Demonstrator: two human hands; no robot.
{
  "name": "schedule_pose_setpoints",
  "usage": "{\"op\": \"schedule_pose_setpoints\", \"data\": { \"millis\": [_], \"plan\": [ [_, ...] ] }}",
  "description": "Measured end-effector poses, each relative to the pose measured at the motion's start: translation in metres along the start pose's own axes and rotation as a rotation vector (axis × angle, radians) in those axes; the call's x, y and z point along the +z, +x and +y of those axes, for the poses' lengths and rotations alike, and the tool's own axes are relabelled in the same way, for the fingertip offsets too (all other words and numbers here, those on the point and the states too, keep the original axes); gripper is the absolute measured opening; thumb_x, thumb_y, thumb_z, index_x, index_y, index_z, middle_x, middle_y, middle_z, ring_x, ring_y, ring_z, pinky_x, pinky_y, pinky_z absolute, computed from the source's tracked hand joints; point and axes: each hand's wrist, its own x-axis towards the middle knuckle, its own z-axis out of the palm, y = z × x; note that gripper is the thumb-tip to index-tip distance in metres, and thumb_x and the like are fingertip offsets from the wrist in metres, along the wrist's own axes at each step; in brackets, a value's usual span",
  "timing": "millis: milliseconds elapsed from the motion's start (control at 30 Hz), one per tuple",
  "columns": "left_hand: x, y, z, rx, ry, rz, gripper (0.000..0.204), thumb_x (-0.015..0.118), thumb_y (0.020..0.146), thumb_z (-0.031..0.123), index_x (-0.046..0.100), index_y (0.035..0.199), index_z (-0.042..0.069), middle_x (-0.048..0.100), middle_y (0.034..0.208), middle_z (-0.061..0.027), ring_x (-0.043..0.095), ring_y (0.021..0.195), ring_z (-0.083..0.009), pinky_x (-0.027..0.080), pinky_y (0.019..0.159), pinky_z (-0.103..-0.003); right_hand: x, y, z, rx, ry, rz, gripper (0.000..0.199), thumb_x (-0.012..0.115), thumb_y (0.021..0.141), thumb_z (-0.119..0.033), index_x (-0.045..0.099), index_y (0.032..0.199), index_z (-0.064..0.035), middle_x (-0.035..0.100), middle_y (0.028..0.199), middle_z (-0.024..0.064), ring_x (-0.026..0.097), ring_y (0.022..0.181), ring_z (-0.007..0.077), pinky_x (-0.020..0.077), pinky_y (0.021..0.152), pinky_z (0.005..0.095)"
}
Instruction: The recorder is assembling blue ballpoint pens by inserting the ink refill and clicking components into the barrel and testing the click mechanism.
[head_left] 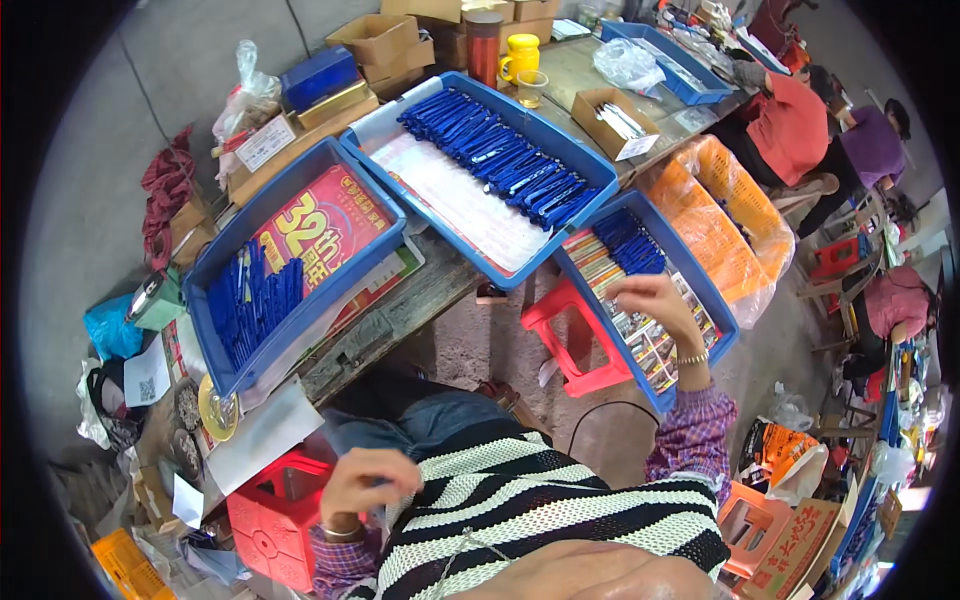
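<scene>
My right hand [652, 302] is over the blue tray [722, 332] at the right, its fingers bent and apart, with nothing visible in them. Below it lies printed paper, and a pile of blue pens [630, 243] fills the tray's far end. Near my lap, my left hand [372, 484] hangs with loosely bent fingers and no object showing in it. The middle tray [505, 278] holds a long row of blue pens [500, 155] on white paper. In the left tray [212, 372], more blue pens [255, 305] lie loosely heaped on a red printed sheet.
A red stool [575, 340] stands under the right tray; another red stool [275, 520] is by my left arm. Plastic-wrapped orange crates [690, 200] sit beyond the right tray. A yellow mug [520, 60] and a small carton [612, 122] are on the wooden table. Co-workers [790, 125] sit at far right.
</scene>
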Motion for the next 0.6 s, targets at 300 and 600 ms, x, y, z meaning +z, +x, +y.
{"op": "schedule_pose_setpoints", "data": {
  "millis": [300, 600],
  "plan": [
    [0.028, 0.001, 0.156, 0.783, 0.276, -0.877, 0.025, 0.051, 0.087, 0.028, 0.057, 0.107, 0.015, 0.053, 0.076, -0.0014, 0.052, 0.058, -0.0142, 0.036, 0.047, -0.028, 0.089, -0.046, -0.191, -1.071, 0.010, -1.421, 0.022, 0.063, 0.079, -0.016, 0.062, 0.093, 0.0013, 0.062, 0.091, 0.0103, 0.060, 0.082, 0.0266, 0.0477, 0.066, 0.0326],
    [0.043, -0.004, 0.193, 0.497, 0.389, -0.985, 0.016, 0.053, 0.082, 0.025, 0.052, 0.083, 0.009, 0.045, 0.067, -0.0036, 0.048, 0.055, -0.0169, 0.035, 0.049, -0.031, 0.110, -0.079, -0.230, -1.334, -0.041, -1.456, 0.014, 0.053, 0.078, -0.017, 0.052, 0.072, -0.0039, 0.055, 0.062, 0.0101, 0.057, 0.058, 0.0277, 0.0440, 0.048, 0.0369]
  ]
}}
